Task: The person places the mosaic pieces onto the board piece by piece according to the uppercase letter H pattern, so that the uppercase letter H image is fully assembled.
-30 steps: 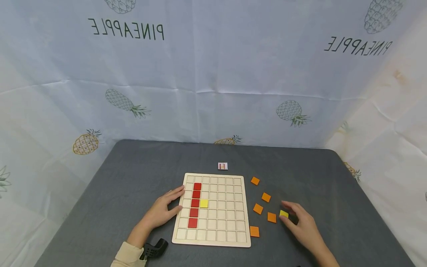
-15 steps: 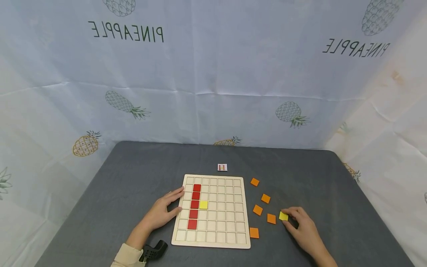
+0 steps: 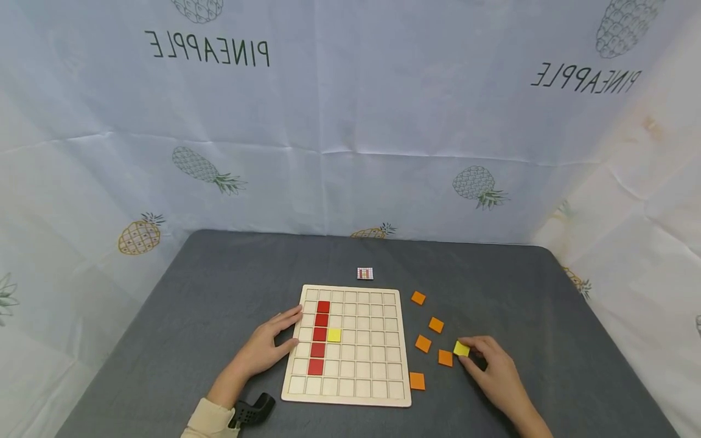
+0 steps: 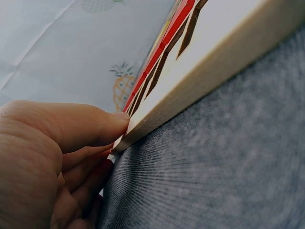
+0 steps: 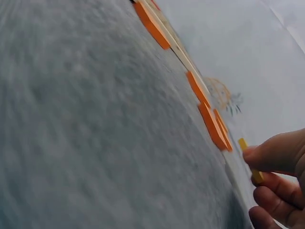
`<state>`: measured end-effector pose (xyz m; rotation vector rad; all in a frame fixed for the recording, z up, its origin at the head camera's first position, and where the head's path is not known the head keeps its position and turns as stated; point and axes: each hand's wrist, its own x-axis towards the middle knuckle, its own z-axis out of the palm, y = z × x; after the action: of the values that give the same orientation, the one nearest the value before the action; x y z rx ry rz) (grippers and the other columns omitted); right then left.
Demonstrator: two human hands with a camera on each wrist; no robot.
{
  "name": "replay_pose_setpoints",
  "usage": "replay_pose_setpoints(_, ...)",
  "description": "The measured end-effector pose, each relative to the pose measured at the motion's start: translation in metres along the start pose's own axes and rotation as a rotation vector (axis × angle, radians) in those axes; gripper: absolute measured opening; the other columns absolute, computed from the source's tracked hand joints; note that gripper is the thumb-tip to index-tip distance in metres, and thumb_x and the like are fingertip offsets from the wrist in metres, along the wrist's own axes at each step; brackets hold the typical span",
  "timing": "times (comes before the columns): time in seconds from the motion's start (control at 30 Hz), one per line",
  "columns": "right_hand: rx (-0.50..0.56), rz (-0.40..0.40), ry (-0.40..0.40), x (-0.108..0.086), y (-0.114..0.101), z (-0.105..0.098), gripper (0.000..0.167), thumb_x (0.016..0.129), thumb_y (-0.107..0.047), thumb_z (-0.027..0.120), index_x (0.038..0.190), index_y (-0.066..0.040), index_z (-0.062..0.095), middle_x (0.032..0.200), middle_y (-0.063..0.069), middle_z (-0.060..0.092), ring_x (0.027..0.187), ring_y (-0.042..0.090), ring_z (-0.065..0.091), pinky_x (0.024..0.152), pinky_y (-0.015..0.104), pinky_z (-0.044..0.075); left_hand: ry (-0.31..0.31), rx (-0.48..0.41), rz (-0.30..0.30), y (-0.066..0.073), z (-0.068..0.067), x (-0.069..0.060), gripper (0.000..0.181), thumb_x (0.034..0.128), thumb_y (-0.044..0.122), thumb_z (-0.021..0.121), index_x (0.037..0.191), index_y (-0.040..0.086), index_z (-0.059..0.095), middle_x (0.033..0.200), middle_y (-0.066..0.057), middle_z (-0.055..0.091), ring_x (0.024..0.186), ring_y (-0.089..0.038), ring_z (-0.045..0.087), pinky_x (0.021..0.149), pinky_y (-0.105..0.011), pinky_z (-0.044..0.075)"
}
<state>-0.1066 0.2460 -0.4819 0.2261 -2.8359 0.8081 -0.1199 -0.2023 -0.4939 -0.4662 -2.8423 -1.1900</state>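
A light wooden grid board [image 3: 378, 347] lies on the dark table. In one of its columns several red square tiles [image 3: 319, 334] form a line, with a yellow tile [image 3: 334, 335] touching them on the right. My left hand [image 3: 265, 345] rests at the board's left edge; in the left wrist view its thumb [image 4: 90, 123] touches the rim. To the right of the board, my right hand [image 3: 495, 371] pinches a second yellow tile [image 3: 461, 348] between thumb and fingers. The right wrist view shows that tile [image 5: 243, 145] edge-on, raised off the cloth.
Several orange tiles [image 3: 423, 344] lie scattered between the board and my right hand, one of them beside the board's lower right edge. Behind the board is a small patterned card [image 3: 365, 274]. A pineapple-print curtain [image 3: 350, 121] hangs beyond the table [image 3: 263, 255].
My right hand has lifted the yellow tile and shifted slightly left with it, toward the orange tiles. The left hand and the board stay in place.
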Motion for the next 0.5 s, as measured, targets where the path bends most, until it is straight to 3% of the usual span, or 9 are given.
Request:
replay_pose_setpoints(0.2,0.047,-0.059,-0.018,0.008,-0.023,0.009,0.031,0.078,-0.012,0.077,0.108,-0.015,0.07,0.1,-0.007,0.059,0.085,0.01,0.059,0.072,0.028,0.053,-0.001,0.001,0.003,0.0,-0.001,0.0,0.054,0.0878,0.022,0.067,0.137,0.007,0.052,0.148,-0.004,0.043,0.136,-0.03,0.039,0.104,-0.055,0.038)
replay_pose_setpoints(0.3,0.099,-0.139,-0.005,0.012,-0.035,0.017,0.033,0.076,-0.009,0.078,0.108,-0.013,0.07,0.099,-0.008,0.058,0.084,0.008,0.059,0.072,0.027,0.054,-0.005,0.004,-0.001,0.0,-0.001,0.0,0.053,0.088,0.021,0.067,0.137,0.007,0.052,0.148,-0.003,0.043,0.136,-0.03,0.039,0.104,-0.055,0.038)
replay_pose_setpoints(0.5,0.218,-0.285,-0.027,0.026,-0.066,0.035,0.033,0.076,-0.007,0.078,0.108,-0.01,0.07,0.099,-0.009,0.057,0.075,0.008,0.053,0.06,0.021,0.046,-0.009,-0.001,-0.006,0.002,-0.001,0.0,0.053,0.0875,0.02,0.067,0.137,0.007,0.052,0.148,-0.004,0.043,0.136,-0.03,0.039,0.104,-0.054,0.038)
